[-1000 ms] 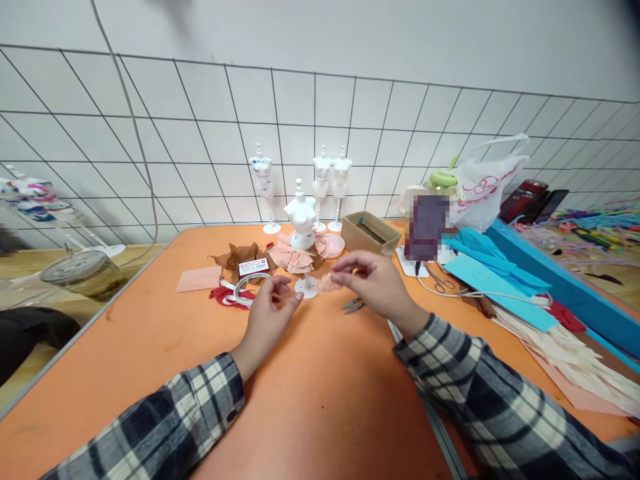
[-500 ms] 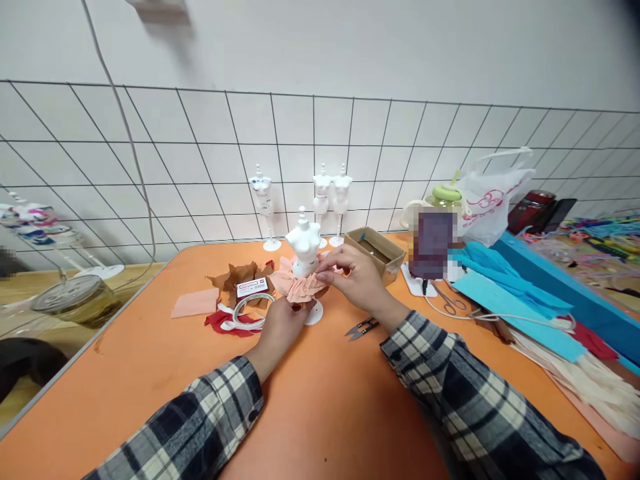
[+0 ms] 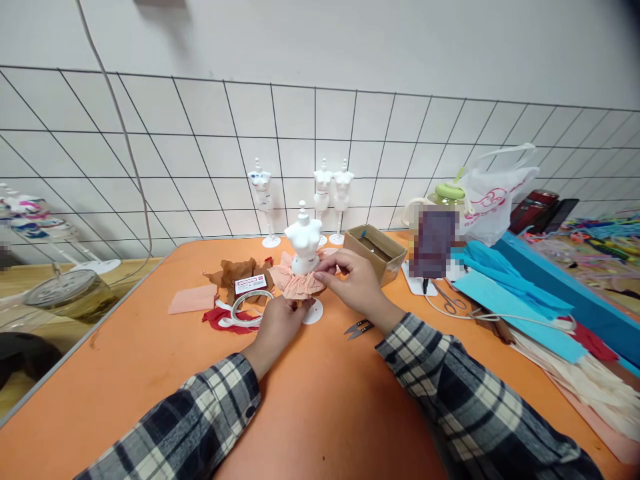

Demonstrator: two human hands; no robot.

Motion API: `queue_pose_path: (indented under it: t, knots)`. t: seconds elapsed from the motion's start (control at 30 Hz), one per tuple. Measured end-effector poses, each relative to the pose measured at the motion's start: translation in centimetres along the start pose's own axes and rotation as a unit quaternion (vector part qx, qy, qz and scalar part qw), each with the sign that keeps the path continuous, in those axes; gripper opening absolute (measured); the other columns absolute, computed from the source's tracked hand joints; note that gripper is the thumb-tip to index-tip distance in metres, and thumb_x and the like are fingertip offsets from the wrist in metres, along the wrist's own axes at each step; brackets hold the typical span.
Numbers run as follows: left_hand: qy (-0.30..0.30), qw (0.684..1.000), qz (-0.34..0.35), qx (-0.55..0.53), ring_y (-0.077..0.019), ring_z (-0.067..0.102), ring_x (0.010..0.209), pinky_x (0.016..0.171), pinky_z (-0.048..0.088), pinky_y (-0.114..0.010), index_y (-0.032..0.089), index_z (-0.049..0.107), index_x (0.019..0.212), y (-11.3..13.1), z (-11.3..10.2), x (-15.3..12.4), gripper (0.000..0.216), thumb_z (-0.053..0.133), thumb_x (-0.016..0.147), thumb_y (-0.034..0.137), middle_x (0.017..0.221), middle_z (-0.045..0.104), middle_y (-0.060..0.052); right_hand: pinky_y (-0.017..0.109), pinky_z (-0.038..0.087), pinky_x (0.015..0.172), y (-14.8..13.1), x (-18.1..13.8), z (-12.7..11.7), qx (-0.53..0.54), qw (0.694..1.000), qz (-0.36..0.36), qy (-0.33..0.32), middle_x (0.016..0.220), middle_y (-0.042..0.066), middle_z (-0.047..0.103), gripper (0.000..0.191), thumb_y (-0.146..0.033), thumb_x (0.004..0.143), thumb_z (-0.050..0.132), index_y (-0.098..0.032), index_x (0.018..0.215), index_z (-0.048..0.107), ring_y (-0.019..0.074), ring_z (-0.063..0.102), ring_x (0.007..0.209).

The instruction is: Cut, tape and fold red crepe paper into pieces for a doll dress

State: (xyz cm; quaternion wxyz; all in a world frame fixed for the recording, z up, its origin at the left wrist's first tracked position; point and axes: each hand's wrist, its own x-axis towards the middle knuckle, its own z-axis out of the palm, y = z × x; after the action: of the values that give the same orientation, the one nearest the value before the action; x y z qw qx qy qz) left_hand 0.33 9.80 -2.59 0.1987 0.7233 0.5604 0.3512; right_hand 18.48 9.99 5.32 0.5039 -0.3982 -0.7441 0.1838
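- At the centre of the frame, on the orange worktop [image 3: 320,413], a small white mannequin [image 3: 303,239] stands upright on a round white base [image 3: 315,312], wearing a ruffled pink paper skirt [image 3: 296,285].
- The left hand [image 3: 277,322] comes up from below. Its fingers are curled shut around the mannequin's pole, just under the skirt.
- The right hand [image 3: 351,281] reaches in from the right, thumb and forefinger pinched together on the skirt's upper edge at the waist.
- Both sleeves are dark and pale plaid.
- A pair of thread snips [image 3: 360,328] lies on the worktop just below the right hand, not touching it.
- Left of the mannequin lie a roll of tape [image 3: 244,308], crumpled brown paper [image 3: 233,272], a scrap of red paper [image 3: 214,317] and a flat pink sheet [image 3: 186,300].
- An open cardboard box [image 3: 376,248] sits just right of the mannequin and behind the right hand.
- Three more bare mannequins [image 3: 323,185] stand at the back, against a wire grid [image 3: 200,160].
- Toward the right edge lie blue paper sheets [image 3: 505,288] and scissors [image 3: 449,300].
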Motion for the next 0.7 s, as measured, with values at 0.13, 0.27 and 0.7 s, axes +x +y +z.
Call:
queue_pose_path:
  t: [0.13, 0.27, 0.7]
  knots:
    - [-0.002, 1.0, 0.0, 0.006, -0.026, 0.068, 0.087, 0.072, 0.049, -0.031, 0.018, 0.073, 0.093, 0.25, -0.12, -0.01, 0.025, 0.061, 0.082, 0.037, 0.077, 0.074, -0.005, 0.029, 0.042, 0.071, 0.04, 0.0, 0.02, -0.016, 1.0, -0.023, 0.002, 0.076, 0.0, 0.066, 0.004, -0.02, 0.078, 0.072, -0.021, 0.075, 0.069, 0.0158, 0.057, 0.074]
    - [-0.004, 1.0, 0.005, 0.017, -0.0268, 0.067, 0.09, 0.075, 0.049, -0.032, 0.019, 0.073, 0.095, 0.51, -0.22, -0.03, 0.025, 0.059, 0.083, 0.036, 0.079, 0.075, -0.006, 0.029, 0.042, 0.072, -0.02, -0.08, 0.08, -0.027, 0.999, -0.022, 0.006, 0.074, 0.0, 0.066, 0.005, -0.019, 0.079, 0.071, -0.021, 0.075, 0.069, 0.0157, 0.057, 0.073]
    - [-0.016, 0.997, 0.045, 0.06, -0.0297, 0.066, 0.101, 0.084, 0.049, -0.036, 0.021, 0.072, 0.096, 0.31, -0.4, 0.2, 0.024, 0.055, 0.086, 0.034, 0.09, 0.075, -0.008, 0.03, 0.042, 0.076, -0.34, -0.44, -0.15, -0.08, 0.992, -0.095, 0.009, 0.08, 0.001, 0.068, 0.004, -0.021, 0.085, 0.065, -0.022, 0.083, 0.069, 0.0172, 0.059, 0.08]
